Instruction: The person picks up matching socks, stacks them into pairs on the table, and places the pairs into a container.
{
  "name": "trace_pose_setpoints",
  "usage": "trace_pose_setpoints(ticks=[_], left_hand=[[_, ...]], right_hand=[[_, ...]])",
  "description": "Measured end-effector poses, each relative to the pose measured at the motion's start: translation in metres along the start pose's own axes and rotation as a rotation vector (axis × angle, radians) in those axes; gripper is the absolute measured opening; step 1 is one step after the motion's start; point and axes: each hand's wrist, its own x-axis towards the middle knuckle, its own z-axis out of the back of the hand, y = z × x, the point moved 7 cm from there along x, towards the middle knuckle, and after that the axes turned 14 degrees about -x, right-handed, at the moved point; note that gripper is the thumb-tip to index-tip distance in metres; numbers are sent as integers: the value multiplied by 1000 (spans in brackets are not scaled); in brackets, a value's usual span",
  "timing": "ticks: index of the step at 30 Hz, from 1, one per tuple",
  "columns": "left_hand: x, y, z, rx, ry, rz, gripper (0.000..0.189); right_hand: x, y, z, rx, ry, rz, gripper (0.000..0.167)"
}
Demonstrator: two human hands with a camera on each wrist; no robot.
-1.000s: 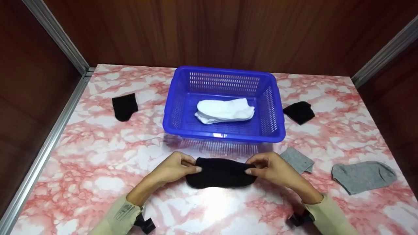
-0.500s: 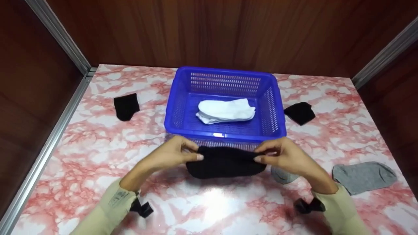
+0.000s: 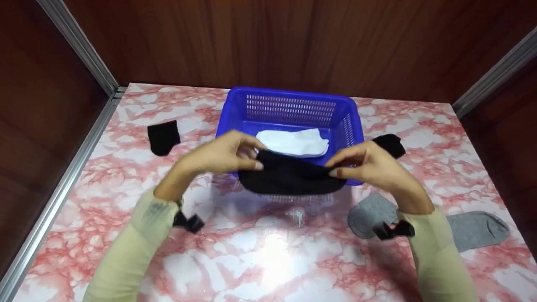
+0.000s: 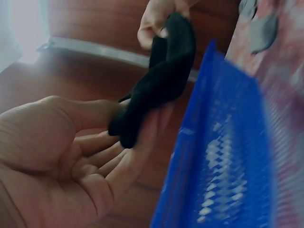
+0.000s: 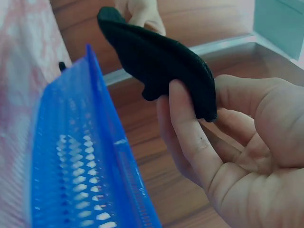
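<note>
A black sock [image 3: 291, 174] is stretched sideways between both hands, over the near rim of the blue basket [image 3: 289, 93]. My left hand [image 3: 222, 153] pinches its left end between thumb and fingers. At the other end my right hand [image 3: 373, 167] pinches it the same way. In the left wrist view the sock [image 4: 161, 80] hangs folded above the basket wall [image 4: 223, 152]; the right wrist view shows the sock [image 5: 156, 57] gripped at its edge. Inside the basket lie white socks [image 3: 293, 141], partly covered by the black one.
One black sock [image 3: 163, 137] lies left of the basket, another black sock [image 3: 390, 144] right of it. Two grey socks lie at the right: one grey sock [image 3: 369, 216] near the right wrist, another grey sock [image 3: 482, 228] partly behind the sleeve. Wood panels [image 3: 285, 42] enclose the table.
Both hands have lifted the black sock and carried it forward from the table in front of the basket to over its near rim. The grip at both ends stays the same.
</note>
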Motion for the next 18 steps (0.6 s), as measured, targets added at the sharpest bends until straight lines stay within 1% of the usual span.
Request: trace_pose_setpoints(ticks=[2, 4, 6, 8, 10, 14, 18], left_hand=[[11, -8, 9, 52, 16, 2, 46], [24, -13, 18, 107, 25, 12, 43], [36, -16, 26, 149, 42, 38, 39], [47, -16, 33, 173, 59, 68, 36], [57, -14, 39, 175, 82, 99, 28], [74, -7, 50, 162, 104, 133, 12], [93, 1, 57, 130, 102, 170, 22]], right_hand=[[9, -1, 8, -29, 36, -42, 18], [19, -2, 17, -44, 66, -67, 18], [32, -5, 24, -32, 79, -92, 18], [47, -8, 29, -20, 73, -108, 18], [63, -13, 32, -11, 64, -133, 17], [92, -23, 34, -22, 70, -171, 17], [112, -34, 36, 2, 94, -223, 16]])
